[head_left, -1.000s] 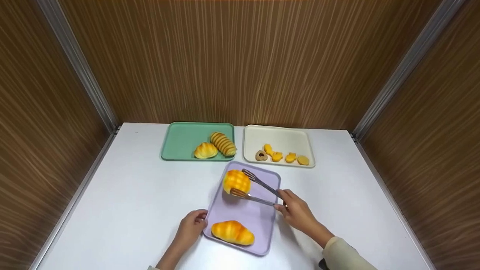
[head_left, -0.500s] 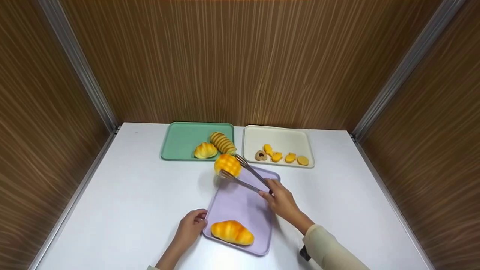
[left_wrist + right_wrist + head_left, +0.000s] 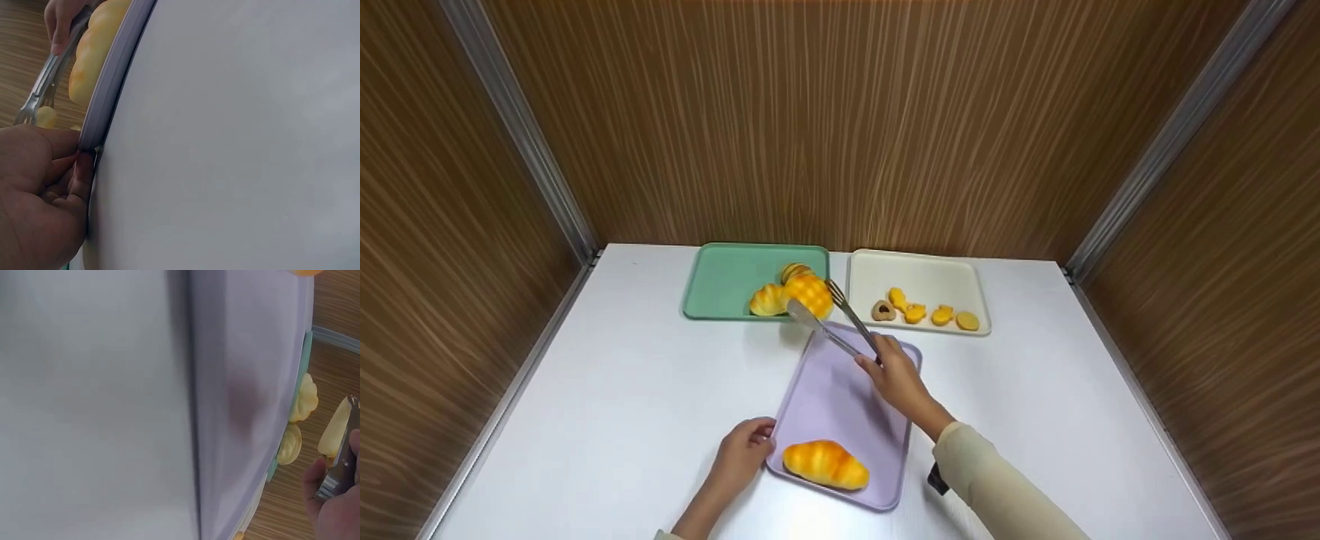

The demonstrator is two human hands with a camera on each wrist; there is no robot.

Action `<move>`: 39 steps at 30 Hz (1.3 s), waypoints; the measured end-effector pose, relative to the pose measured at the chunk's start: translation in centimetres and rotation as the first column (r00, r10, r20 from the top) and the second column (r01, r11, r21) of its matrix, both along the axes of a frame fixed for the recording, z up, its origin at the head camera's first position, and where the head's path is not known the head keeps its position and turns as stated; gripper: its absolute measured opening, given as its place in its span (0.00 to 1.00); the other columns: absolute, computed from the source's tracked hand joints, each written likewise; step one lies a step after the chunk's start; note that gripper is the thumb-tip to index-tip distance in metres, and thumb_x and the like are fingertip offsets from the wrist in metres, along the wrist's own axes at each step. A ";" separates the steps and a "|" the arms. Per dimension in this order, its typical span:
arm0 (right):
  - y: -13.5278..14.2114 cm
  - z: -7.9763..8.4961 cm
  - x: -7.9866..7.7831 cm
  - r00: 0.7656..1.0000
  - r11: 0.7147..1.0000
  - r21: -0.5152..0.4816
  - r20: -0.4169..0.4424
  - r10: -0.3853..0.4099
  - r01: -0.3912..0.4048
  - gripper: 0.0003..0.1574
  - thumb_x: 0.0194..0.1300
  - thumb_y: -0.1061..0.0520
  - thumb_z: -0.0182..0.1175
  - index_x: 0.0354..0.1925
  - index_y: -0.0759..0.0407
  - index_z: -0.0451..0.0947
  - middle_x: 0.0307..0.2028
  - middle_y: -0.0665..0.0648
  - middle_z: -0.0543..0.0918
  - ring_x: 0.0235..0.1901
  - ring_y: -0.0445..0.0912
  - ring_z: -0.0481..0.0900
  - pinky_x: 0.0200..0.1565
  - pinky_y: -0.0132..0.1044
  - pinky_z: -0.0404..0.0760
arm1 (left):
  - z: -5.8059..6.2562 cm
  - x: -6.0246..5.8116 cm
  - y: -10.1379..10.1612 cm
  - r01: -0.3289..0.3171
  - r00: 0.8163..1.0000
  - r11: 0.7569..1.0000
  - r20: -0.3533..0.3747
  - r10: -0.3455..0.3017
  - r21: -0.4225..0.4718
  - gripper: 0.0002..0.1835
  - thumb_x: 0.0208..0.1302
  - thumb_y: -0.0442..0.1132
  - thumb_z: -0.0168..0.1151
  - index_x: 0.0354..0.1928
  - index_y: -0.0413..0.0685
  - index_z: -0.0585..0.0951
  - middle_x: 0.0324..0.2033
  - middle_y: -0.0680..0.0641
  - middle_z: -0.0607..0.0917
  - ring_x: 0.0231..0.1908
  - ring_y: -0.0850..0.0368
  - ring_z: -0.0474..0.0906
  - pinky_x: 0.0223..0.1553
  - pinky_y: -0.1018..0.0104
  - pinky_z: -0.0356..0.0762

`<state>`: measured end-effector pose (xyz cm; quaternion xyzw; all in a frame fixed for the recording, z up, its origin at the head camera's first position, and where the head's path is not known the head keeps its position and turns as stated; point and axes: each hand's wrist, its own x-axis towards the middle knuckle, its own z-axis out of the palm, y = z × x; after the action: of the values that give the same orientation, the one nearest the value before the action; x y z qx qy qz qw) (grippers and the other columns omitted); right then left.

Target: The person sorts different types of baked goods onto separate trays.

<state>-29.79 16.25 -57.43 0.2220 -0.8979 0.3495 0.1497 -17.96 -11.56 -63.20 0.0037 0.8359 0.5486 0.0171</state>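
My right hand (image 3: 901, 379) grips metal tongs (image 3: 855, 321), whose tips hold a round bun (image 3: 808, 295) with a grid pattern. The bun hangs over the front right of the green tray (image 3: 724, 281), covering part of a striped roll (image 3: 795, 271). Beside it lies a smaller ridged bread (image 3: 766, 300). My left hand (image 3: 740, 456) pinches the left rim of the purple tray (image 3: 840, 397) near its front corner; the left wrist view shows thumb and finger at the rim (image 3: 109, 84). A croissant-shaped bread (image 3: 825, 465) rests on the purple tray's near end.
To the right of the green tray, a cream tray (image 3: 919, 274) carries several small yellow pieces and a brown cookie (image 3: 883, 310) with a dark centre. All trays lie on a white table (image 3: 607, 390), enclosed by wood-grain panels (image 3: 840, 127) at the back and sides.
My right hand has carried the bun in the tongs from above the purple tray, away and slightly left, to over the green tray. My left hand and the purple tray have stayed in place.
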 end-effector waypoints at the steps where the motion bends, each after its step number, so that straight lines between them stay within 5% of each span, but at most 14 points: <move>1: -0.3 0.1 -0.3 1.000 1.000 0.000 0.001 0.000 0.000 0.24 0.69 0.52 0.64 0.57 0.65 0.74 0.38 0.60 0.76 0.31 0.45 0.71 0.34 0.42 0.76 | 0.0 0.0 0.0 -0.002 1.000 1.000 0.003 0.002 -0.002 0.18 0.64 0.31 0.61 0.55 0.35 0.80 0.44 0.44 0.83 0.43 0.56 0.78 0.44 0.70 0.79; 18: -5.9 1.4 -4.9 0.999 0.997 0.080 0.044 0.017 -0.021 0.29 0.72 0.56 0.60 0.63 0.73 0.68 0.51 0.69 0.78 0.43 0.55 0.80 0.48 0.49 0.82 | 0.1 0.1 0.1 0.006 1.000 1.000 0.024 -0.006 -0.008 0.18 0.66 0.33 0.61 0.57 0.37 0.80 0.46 0.45 0.83 0.44 0.55 0.77 0.45 0.68 0.79; 26: -8.8 2.0 -6.7 0.989 0.996 0.093 0.145 -0.009 -0.004 0.33 0.75 0.53 0.56 0.67 0.74 0.65 0.56 0.71 0.76 0.49 0.60 0.80 0.55 0.52 0.80 | 0.0 0.1 -0.2 -0.012 1.000 1.000 -0.002 0.012 -0.004 0.17 0.65 0.32 0.61 0.55 0.36 0.81 0.44 0.44 0.83 0.43 0.55 0.78 0.44 0.69 0.79; 39: -13.6 2.5 -9.1 0.983 0.992 0.091 0.158 -0.098 0.084 0.25 0.73 0.54 0.58 0.57 0.73 0.72 0.47 0.68 0.79 0.46 0.60 0.81 0.50 0.53 0.81 | 0.3 0.0 -0.1 0.009 1.000 1.000 -0.007 -0.009 0.022 0.17 0.64 0.32 0.62 0.54 0.35 0.81 0.44 0.43 0.83 0.43 0.55 0.78 0.43 0.69 0.79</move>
<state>-38.90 2.68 -54.95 0.1576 -0.9302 0.3209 0.0825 -17.91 -11.69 -62.89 0.0094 0.8298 0.5577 0.0165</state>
